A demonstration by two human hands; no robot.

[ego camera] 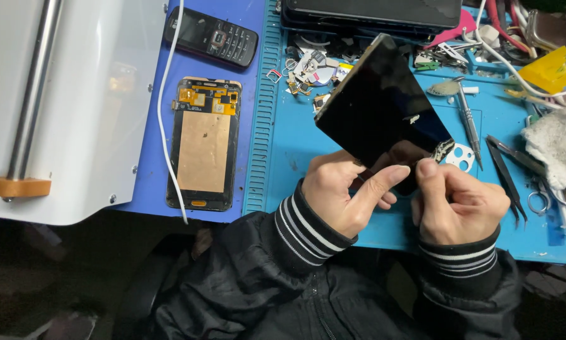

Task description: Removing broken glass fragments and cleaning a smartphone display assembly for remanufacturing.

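Note:
Both hands hold a black smartphone (383,107), tilted up above the blue work mat (289,145), its glossy dark face toward me. My left hand (346,192) grips its lower edge from the left, thumb stretched across the bottom corner. My right hand (459,201) pinches the lower right corner, thumb pressed on the edge near the left thumb. Black sleeves with striped cuffs cover both wrists.
A detached phone screen (204,143) lies back-up with copper foil on the blue pad, a black keypad phone (212,36) behind it. A white machine (62,107) fills the left. Tweezers (503,176), a screwdriver (468,123), small parts, a cloth (557,148) crowd the mat.

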